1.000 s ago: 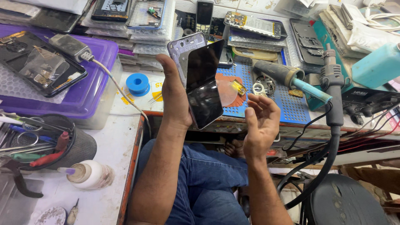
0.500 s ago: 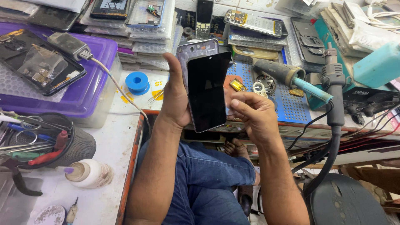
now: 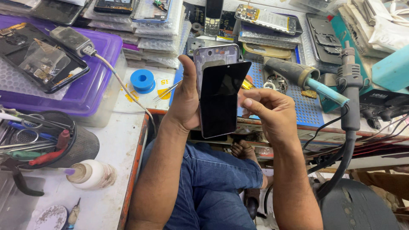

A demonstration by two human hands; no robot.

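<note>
left hand (image 3: pixel 185 100) grips a phone body (image 3: pixel 215 55) upright above the lap, thumb along its left edge. black screen panel (image 3: pixel 221 100) lies tilted over its front, top corner swung right. right hand (image 3: pixel 270 113) pinches the panel's right edge. blue mat (image 3: pixel 304 108), tweezers (image 3: pixel 167 90) and blue solder spool (image 3: pixel 142 80) on tabletop (image 3: pixel 115 149) behind.

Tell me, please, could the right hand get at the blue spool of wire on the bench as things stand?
Probably not directly: the right hand is pinching the black phone screen, and the left hand, gripping the phone frame, stands between it and the blue spool.
</note>
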